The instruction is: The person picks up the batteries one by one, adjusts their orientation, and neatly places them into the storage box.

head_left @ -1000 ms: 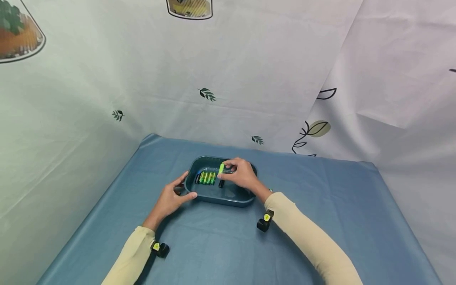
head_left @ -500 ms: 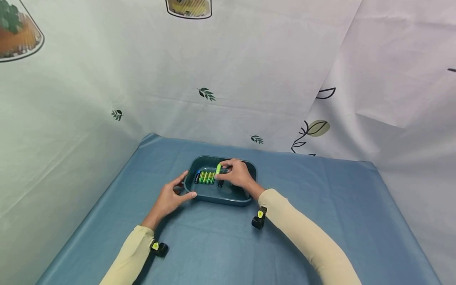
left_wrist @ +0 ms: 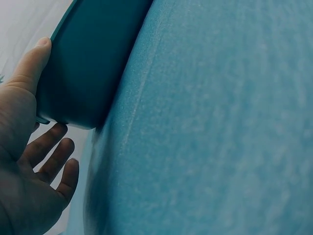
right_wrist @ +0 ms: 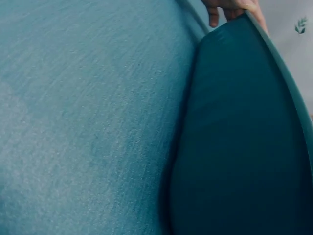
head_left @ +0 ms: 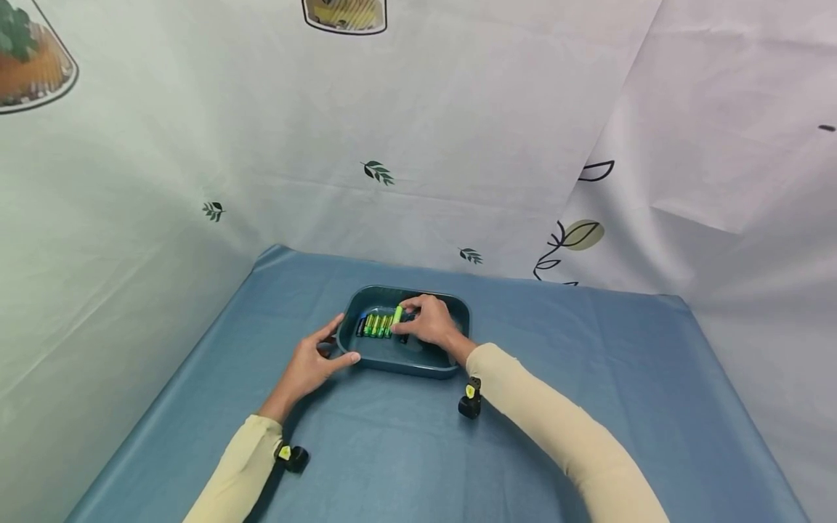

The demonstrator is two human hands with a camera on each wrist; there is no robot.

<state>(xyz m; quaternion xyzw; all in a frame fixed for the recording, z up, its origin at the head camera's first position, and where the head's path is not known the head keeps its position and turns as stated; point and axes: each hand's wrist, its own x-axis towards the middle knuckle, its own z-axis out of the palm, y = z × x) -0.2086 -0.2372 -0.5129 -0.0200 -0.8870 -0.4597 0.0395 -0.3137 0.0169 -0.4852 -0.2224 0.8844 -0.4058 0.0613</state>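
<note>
A dark teal tray (head_left: 405, 369) sits on the table. My left hand (head_left: 312, 367) holds its near left corner, thumb on the front wall and fingers at the left end. In the left wrist view the left hand (left_wrist: 29, 142) has its thumb at the tray's (left_wrist: 85, 63) rim. My right hand (head_left: 433, 321), inside the tray, pinches a lime-green battery (head_left: 397, 315) by thumb and fingers, tilted upright. Just left of it lies a row of several green and yellow batteries (head_left: 375, 325), with a dark battery (head_left: 360, 325) at its left end. A black battery (head_left: 403, 338) lies under the right hand, partly hidden.
A blue cloth (head_left: 392, 443) covers the table. Behind it and at the sides hangs a pale printed curtain (head_left: 458, 145). The right wrist view shows mostly the tray's outer wall (right_wrist: 234, 132) and the cloth; the right hand is out of that view.
My right hand has moved a little left with the lime-green battery, bringing it up to the right end of the row. My left hand stays on the tray corner.
</note>
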